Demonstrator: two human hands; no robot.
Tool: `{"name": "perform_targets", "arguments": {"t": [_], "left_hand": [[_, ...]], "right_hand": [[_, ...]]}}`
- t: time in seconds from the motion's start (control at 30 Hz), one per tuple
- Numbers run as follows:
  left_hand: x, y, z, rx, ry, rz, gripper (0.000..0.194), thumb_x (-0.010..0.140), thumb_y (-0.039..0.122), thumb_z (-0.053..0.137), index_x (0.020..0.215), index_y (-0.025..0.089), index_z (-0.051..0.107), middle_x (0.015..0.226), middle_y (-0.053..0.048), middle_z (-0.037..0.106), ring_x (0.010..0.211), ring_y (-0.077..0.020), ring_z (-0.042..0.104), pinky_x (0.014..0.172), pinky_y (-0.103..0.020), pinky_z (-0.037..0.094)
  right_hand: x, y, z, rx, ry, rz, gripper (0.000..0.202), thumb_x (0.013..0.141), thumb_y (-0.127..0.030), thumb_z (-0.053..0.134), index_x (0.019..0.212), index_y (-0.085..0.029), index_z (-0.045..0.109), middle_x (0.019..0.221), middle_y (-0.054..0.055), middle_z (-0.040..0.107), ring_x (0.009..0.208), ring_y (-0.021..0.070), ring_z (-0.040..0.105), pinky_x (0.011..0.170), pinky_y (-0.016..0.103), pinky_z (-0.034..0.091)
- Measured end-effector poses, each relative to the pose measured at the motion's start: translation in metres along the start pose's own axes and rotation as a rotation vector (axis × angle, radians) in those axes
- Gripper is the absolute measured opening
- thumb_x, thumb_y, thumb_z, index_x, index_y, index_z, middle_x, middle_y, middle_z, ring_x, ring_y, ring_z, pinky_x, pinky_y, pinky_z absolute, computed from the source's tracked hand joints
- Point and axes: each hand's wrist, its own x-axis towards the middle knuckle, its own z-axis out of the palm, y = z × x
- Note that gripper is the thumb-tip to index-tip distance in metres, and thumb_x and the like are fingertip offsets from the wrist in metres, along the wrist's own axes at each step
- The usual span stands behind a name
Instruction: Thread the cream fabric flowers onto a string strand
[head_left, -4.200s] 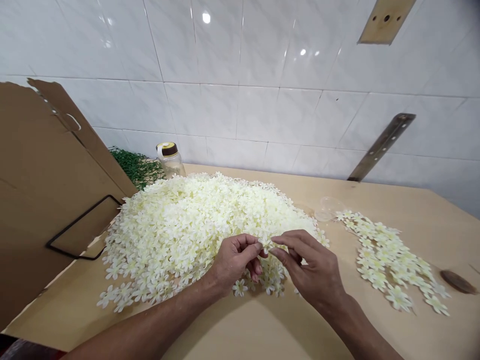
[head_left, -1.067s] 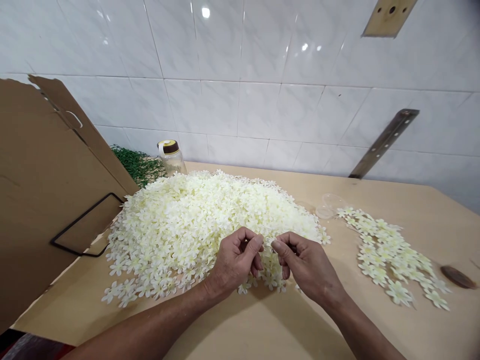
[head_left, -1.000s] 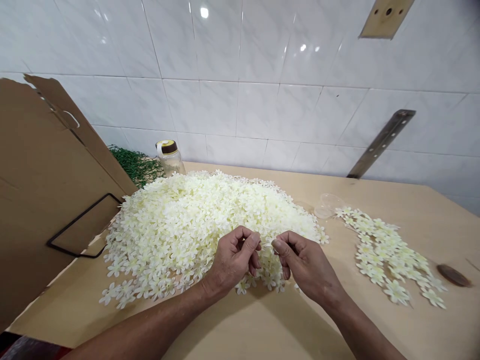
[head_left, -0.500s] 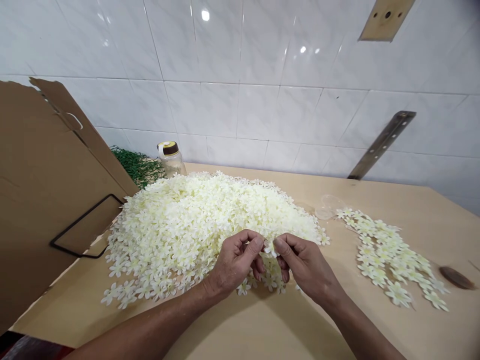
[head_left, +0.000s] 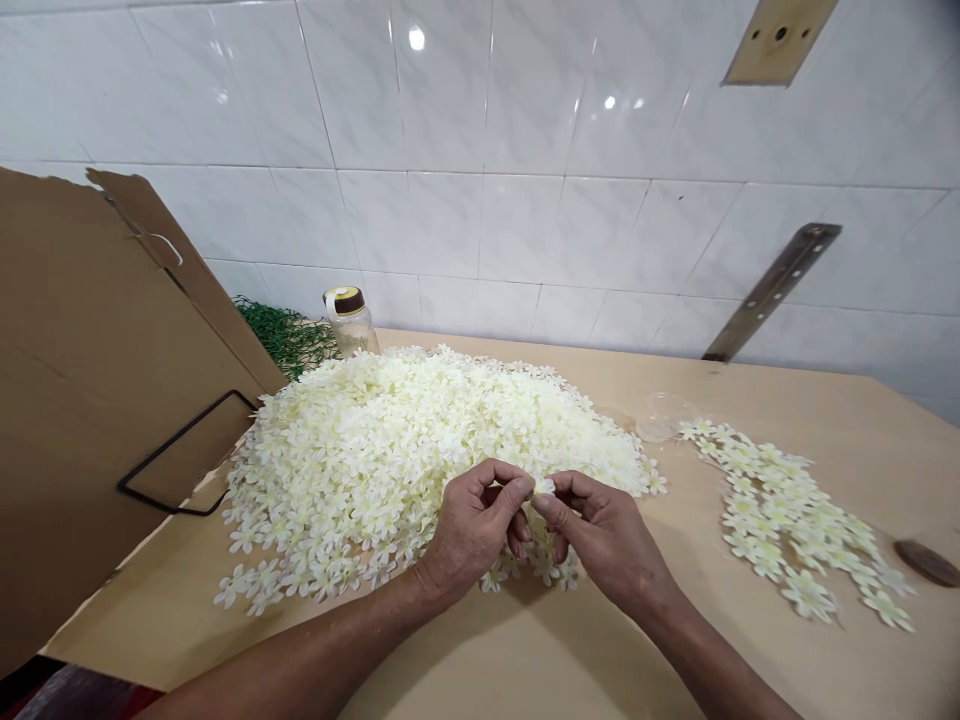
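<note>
Between my hands, at the front of the heap, is a small white artificial flower (head_left: 543,487). My left hand (head_left: 480,520) pinches at it with thumb and forefinger, its other fingers curled in. From the other side my right hand (head_left: 600,530) grips the flower too, thumb against forefinger. Both hands hide most of the flower, and whether a thread runs through it I cannot tell. Just behind them rises a big heap of pale yellow-white artificial flowers (head_left: 420,430). To the right, a string of similar flowers (head_left: 780,510) lies on the table.
A cardboard box (head_left: 112,380) stands at the left, with a black wire frame (head_left: 187,440) against it. Behind the heap are a clear bottle (head_left: 351,322) and green netting (head_left: 281,335). A clear round lid (head_left: 664,415) and a brown oval object (head_left: 928,562) lie on the table (head_left: 480,670) at the right.
My right hand has come closer to my left, and the flower between them is now more covered by the fingers. The whole view has shifted slightly.
</note>
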Motion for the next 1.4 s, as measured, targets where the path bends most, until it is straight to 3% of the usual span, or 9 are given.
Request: {"name": "perform_targets", "arguments": {"t": [0.27,0.43,0.67,0.87,1.07,1.4], "left_hand": [[-0.002,0.008,0.0,-0.124,-0.108,-0.078,0.035,0.085,0.05,0.063,0.088,0.015,0.059,0.052,0.0,0.059,0.04,-0.011,0.052,0.041,-0.022,0.046],[-0.001,0.008,-0.002,-0.195,-0.206,-0.16,0.038,0.086,0.05,0.063,0.097,0.014,0.063,0.055,-0.001,0.06,0.045,-0.0122,0.055,0.045,-0.023,0.049],[0.002,0.005,-0.005,-0.119,-0.154,-0.118,0.035,0.084,0.047,0.066,0.094,0.013,0.065,0.055,-0.001,0.06,0.046,-0.0124,0.055,0.046,-0.024,0.049],[0.003,0.003,-0.005,-0.145,-0.164,-0.128,0.038,0.082,0.043,0.069,0.103,0.013,0.061,0.056,0.0,0.061,0.046,-0.013,0.056,0.045,-0.024,0.049],[0.003,0.004,-0.001,-0.147,-0.102,-0.129,0.037,0.076,0.039,0.076,0.096,0.011,0.062,0.053,0.001,0.059,0.044,-0.0115,0.053,0.042,-0.024,0.049],[0.005,0.003,-0.003,-0.185,-0.105,-0.152,0.031,0.08,0.039,0.072,0.092,0.011,0.064,0.054,0.0,0.059,0.044,-0.0103,0.051,0.042,-0.022,0.046]], "right_hand": [[-0.001,0.0,-0.009,-0.05,-0.008,-0.007,0.04,0.087,-0.054,0.061,0.069,-0.019,0.055,0.052,-0.005,0.051,0.046,0.012,0.053,0.048,0.024,0.042],[-0.002,-0.002,-0.011,-0.134,-0.073,0.005,0.038,0.09,-0.051,0.057,0.069,-0.02,0.053,0.058,-0.004,0.053,0.047,0.0122,0.056,0.048,0.024,0.044],[-0.004,-0.008,-0.013,-0.256,-0.072,-0.085,0.04,0.096,-0.048,0.047,0.069,-0.02,0.056,0.064,-0.001,0.06,0.053,0.014,0.062,0.055,0.025,0.049],[-0.002,-0.004,-0.011,-0.284,0.042,-0.118,0.038,0.094,-0.049,0.05,0.072,-0.02,0.06,0.063,-0.001,0.059,0.051,0.0148,0.062,0.052,0.026,0.049],[-0.003,-0.002,-0.009,-0.347,0.088,-0.134,0.043,0.095,-0.05,0.048,0.066,-0.02,0.059,0.06,0.0,0.06,0.048,0.0145,0.061,0.052,0.025,0.049],[-0.001,-0.004,-0.017,-0.114,0.229,-0.08,0.032,0.083,-0.05,0.067,0.085,-0.018,0.068,0.06,-0.002,0.057,0.046,0.0134,0.057,0.048,0.026,0.048]]}}
